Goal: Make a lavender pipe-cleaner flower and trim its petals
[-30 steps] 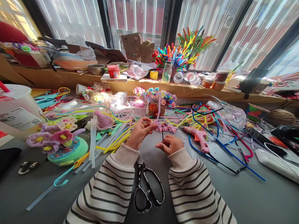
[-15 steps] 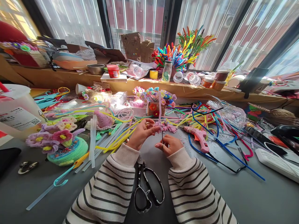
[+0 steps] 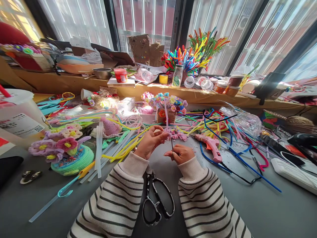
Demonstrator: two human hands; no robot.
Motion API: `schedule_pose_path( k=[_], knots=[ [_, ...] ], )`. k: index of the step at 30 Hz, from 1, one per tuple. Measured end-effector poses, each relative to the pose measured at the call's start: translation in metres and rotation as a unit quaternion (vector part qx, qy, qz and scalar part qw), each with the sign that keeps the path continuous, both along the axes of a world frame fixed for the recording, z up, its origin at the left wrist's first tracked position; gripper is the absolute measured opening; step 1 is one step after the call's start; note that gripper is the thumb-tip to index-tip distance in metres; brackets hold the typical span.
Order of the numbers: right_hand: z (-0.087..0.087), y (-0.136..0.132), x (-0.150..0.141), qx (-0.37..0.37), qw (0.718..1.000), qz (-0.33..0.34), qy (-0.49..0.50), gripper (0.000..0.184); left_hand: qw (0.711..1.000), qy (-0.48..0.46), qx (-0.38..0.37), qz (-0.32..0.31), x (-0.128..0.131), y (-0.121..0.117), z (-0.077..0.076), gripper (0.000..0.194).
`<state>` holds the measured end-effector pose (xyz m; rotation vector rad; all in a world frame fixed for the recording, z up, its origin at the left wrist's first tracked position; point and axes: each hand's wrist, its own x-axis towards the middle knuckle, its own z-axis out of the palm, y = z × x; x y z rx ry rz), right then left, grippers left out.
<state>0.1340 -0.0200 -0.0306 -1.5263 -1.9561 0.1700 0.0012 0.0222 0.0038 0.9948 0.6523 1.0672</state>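
My left hand (image 3: 153, 142) pinches the pink fuzzy stem (image 3: 166, 116), which stands upright before the flower basket (image 3: 165, 115). Just right, my right hand (image 3: 182, 154) has its fingers closed on a thin dark tool (image 3: 172, 144), pointing up toward the stem's base.

L hand (image 3: 152, 140) is hiding base of pale-lilac fuzzy stem (image 3: 166, 115); R hand (image 3: 181, 154) is hiding grip of slim dark metal tool (image 3: 172, 142). White-lidded plastic cup (image 3: 21, 114) is running off L edge.
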Motion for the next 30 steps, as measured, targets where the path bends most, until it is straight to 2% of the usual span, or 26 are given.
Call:
schedule_pose_path(
  k=[4,9,13,21,27,30],
  knots=[
    [0.0006,0.0003,0.0019,0.002,1.0,0.009,0.018,0.05,1.0,0.002,-0.002,0.004,-0.0006,0.0004,0.0006,0.026],
    [-0.0003,0.0014,0.0028,-0.035,0.996,0.037,0.069,0.051,1.0,0.008,0.009,0.018,-0.0008,0.0008,0.0006,0.023],
    [-0.0024,0.0012,0.0,-0.059,0.994,0.055,0.07,0.052,0.999,0.016,0.028,0.018,-0.0012,0.0015,-0.0003,0.02],
    [-0.0021,0.0023,0.0011,-0.058,0.994,0.059,0.078,0.054,0.999,0.014,0.032,0.009,-0.0014,0.0023,-0.0022,0.019],
    [-0.0044,0.0026,0.0015,-0.017,0.995,0.05,0.079,0.056,0.999,0.013,0.013,0.032,-0.0024,0.0039,-0.001,0.02],
    [-0.006,0.0028,0.0011,-0.022,0.995,0.049,0.082,0.054,0.999,0.006,-0.002,0.041,-0.0028,0.0034,0.001,0.02]
  ],
)
